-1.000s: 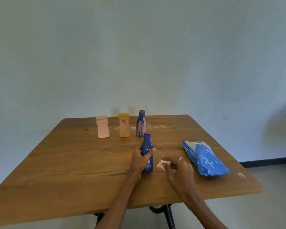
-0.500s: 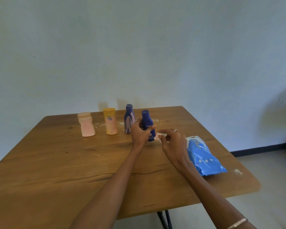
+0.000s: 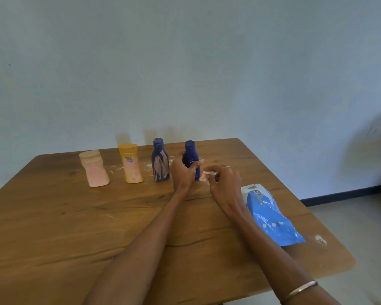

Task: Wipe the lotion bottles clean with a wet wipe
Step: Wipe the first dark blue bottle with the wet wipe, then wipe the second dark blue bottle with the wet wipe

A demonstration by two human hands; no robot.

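My left hand (image 3: 183, 172) grips a dark blue lotion bottle (image 3: 191, 154) that stands upright at the far side of the table, at the right end of a row. My right hand (image 3: 223, 182) pinches a crumpled white wet wipe (image 3: 207, 176) just right of that bottle. Left of it stand a second dark blue bottle (image 3: 160, 160) streaked with pinkish lotion, a yellow bottle (image 3: 130, 164) smeared pink, and a pale pink bottle (image 3: 94, 168).
A blue pack of wet wipes (image 3: 271, 214) lies on the wooden table (image 3: 53, 227) by my right forearm. White lotion smears mark the tabletop around the bottles. A small white spot (image 3: 320, 239) sits near the right corner. A wall stands behind the table.
My left hand carried the dark blue bottle from the near middle of the table to the far row, beside the streaked bottle. My right hand followed with the wipe.
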